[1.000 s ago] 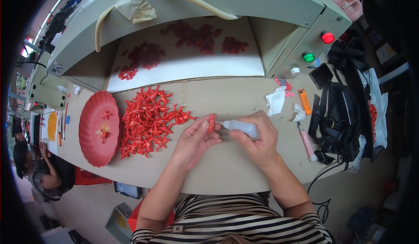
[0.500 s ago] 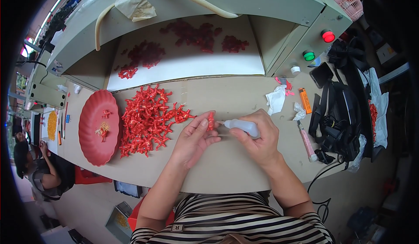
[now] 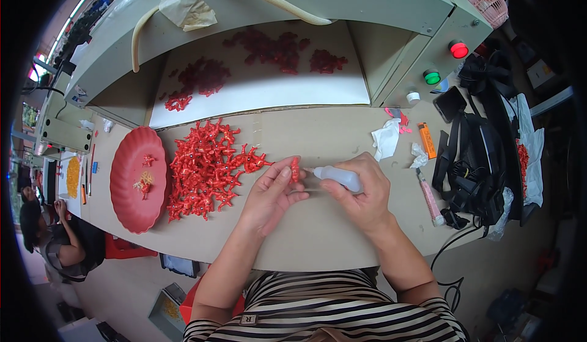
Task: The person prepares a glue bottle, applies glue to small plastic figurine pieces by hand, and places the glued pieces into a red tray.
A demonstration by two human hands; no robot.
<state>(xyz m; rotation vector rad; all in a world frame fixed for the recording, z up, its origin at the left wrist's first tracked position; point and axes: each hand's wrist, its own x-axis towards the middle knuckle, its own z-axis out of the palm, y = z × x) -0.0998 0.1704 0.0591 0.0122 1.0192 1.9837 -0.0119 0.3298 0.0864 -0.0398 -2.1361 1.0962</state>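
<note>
Between the thumb and fingers of my left hand [image 3: 269,196] is a small red plastic figure piece [image 3: 295,169], held upright. My right hand [image 3: 364,194] is wrapped round a white squeeze bottle [image 3: 340,177] with a thin nozzle. The nozzle points left, and its tip is at or very close to the red piece; whether they touch I cannot tell. Left of my hands lies a large heap of red plastic figures [image 3: 199,171]. Beside the heap stands a red scalloped plate [image 3: 125,204] with a few red pieces and some pale yellowish bits in it.
Behind the table a grey-green hooded booth [image 3: 403,11] holds more red pieces [image 3: 208,76] on a white sheet. To the right lie crumpled tissue [image 3: 385,139], an orange lighter [image 3: 427,141], a pink-and-white tube [image 3: 430,199], a phone [image 3: 450,103] and a black bag [image 3: 474,164]. Another person [image 3: 61,238] sits far left.
Hardly anything differs. Both hands keep their places, with the bottle's nozzle still at the red piece.
</note>
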